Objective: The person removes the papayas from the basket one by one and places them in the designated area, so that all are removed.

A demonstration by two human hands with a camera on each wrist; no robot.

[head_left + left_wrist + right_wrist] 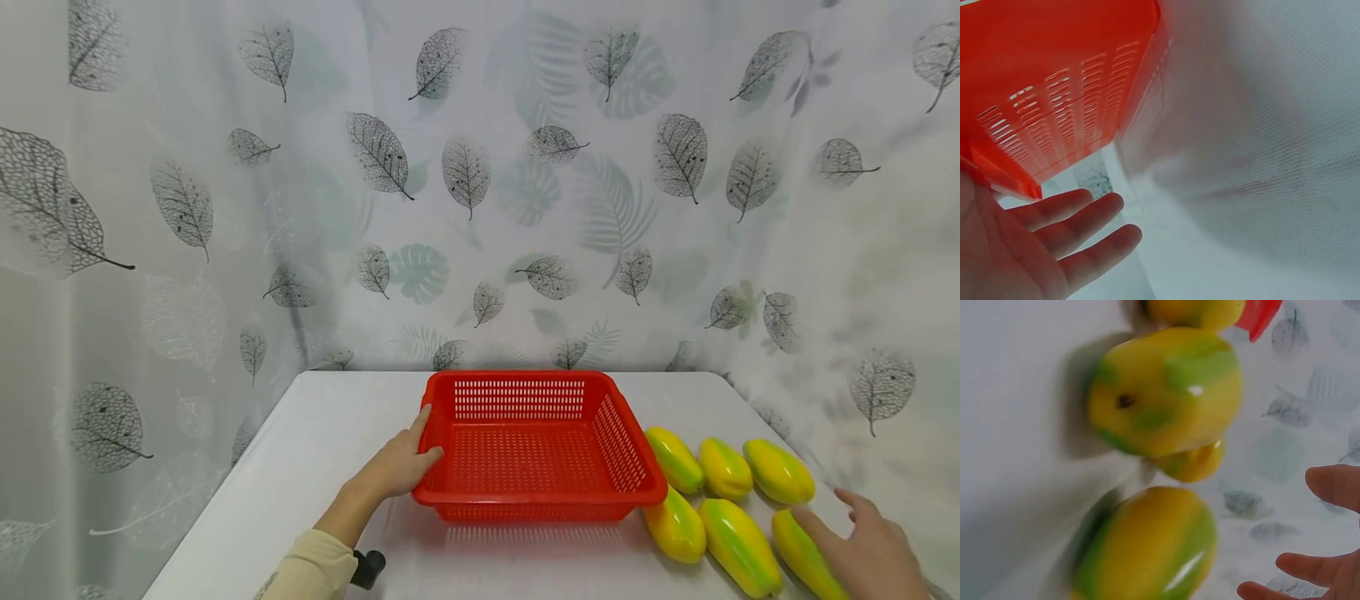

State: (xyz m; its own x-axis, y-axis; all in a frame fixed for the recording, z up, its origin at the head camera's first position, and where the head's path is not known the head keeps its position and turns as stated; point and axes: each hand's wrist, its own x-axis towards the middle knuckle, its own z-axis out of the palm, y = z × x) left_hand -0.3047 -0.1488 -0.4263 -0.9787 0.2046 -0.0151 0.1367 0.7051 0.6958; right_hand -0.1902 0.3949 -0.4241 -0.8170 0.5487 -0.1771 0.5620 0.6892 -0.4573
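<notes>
A red plastic basket (517, 446) with slotted walls stands on the table, nothing inside it. My left hand (397, 462) holds its left rim, thumb over the rim and index finger along it. In the left wrist view, the other fingers (1085, 231) stretch out loosely beside the basket's outer wall (1066, 94). On the right my right hand (870, 550) hovers over the nearest yellow-green papaya (806, 554), partly covering it. Its fingers are spread, and in the right wrist view they are apart from the papayas (1166, 394), which look blurred.
Several more papayas, such as one (738, 546) in the front row and one (778, 471) behind, lie right of the basket on the white table (300, 467). A leaf-patterned curtain (517, 208) surrounds the table's back and sides. A small black object (368, 569) is by the left wrist.
</notes>
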